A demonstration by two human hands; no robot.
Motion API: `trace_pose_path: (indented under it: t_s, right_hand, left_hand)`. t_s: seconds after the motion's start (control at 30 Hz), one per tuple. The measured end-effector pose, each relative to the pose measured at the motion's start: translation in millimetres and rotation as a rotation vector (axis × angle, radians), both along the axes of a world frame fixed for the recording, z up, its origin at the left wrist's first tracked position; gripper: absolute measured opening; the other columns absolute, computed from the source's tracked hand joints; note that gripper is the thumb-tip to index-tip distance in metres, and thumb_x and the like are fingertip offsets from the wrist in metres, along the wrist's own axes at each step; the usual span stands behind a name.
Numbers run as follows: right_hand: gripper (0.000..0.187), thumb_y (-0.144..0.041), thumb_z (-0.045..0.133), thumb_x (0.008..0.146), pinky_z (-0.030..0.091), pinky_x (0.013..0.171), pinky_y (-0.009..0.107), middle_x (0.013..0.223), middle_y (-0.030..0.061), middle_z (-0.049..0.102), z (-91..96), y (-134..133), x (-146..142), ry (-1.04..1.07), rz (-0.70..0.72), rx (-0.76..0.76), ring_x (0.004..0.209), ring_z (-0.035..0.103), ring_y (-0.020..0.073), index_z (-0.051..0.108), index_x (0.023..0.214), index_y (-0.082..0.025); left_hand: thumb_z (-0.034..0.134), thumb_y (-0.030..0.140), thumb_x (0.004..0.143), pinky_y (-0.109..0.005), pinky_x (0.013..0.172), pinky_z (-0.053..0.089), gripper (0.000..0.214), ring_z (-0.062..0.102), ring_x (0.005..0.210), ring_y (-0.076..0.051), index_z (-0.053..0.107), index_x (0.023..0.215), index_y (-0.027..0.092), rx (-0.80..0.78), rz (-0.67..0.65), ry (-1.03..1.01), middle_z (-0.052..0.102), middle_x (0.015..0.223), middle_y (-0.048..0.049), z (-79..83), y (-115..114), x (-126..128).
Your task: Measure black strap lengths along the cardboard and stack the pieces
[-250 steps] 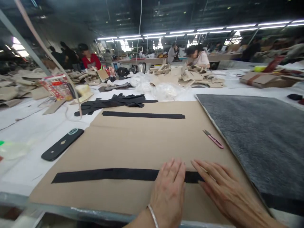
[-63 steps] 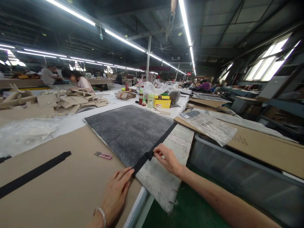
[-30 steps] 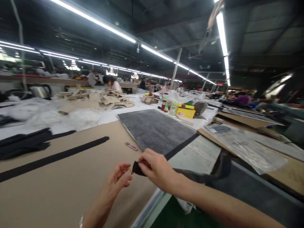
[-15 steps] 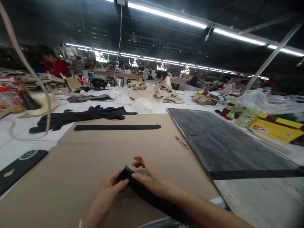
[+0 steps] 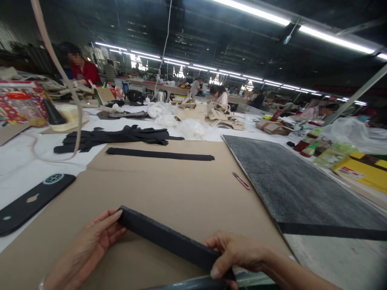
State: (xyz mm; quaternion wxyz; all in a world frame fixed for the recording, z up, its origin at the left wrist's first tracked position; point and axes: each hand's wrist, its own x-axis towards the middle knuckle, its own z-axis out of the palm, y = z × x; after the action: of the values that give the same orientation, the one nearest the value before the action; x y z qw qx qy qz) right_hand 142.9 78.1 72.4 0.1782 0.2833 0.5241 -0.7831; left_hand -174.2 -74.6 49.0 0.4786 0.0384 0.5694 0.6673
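Observation:
A black fabric strip (image 5: 169, 239) is stretched on a slant above the brown cardboard (image 5: 181, 189), close to me. My left hand (image 5: 101, 237) pinches its far left end between thumb and fingers. Lower right, my right hand (image 5: 238, 253) grips the strip with the thumb on the near face and fingers behind. Farther back on the cardboard lies another black strip (image 5: 160, 154), flat and straight. Pink-handled thread snips (image 5: 242, 181) rest near the cardboard's right edge.
A dark grey sheet (image 5: 290, 185) lies on the right. Black strips are heaped (image 5: 121, 137) behind the cardboard. A phone in a black case (image 5: 36, 203) lies left, and a pale cord (image 5: 65, 80) hangs down. A yellow box (image 5: 363, 171) stands far right. People work in the background.
My hands have moved apart: the right slid right and down along the strip, the left shifted left with its end. The strip now shows stretched between them. The view has tilted and shifted.

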Motion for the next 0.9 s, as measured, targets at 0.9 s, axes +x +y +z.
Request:
trace_pose_path:
  t_s: [0.9]
  right_hand:
    - [0.036, -0.030, 0.053, 0.090, 0.036, 0.096, 0.040, 0.117, 0.0082, 0.059, 6.3, -44.1, -187.8, 0.517, 0.303, 1.403, 0.110, 0.050, 0.0223, 0.052, 0.125, -0.021]
  left_hand:
    - [0.086, 0.031, 0.045, -0.033, 0.067, 0.057, 0.064, 0.067, 0.080, -0.024, 0.052, 0.096, 0.017, -0.072, 0.153, 0.303, 0.069, 0.085, -0.0057, -6.7, -36.2, 15.2]
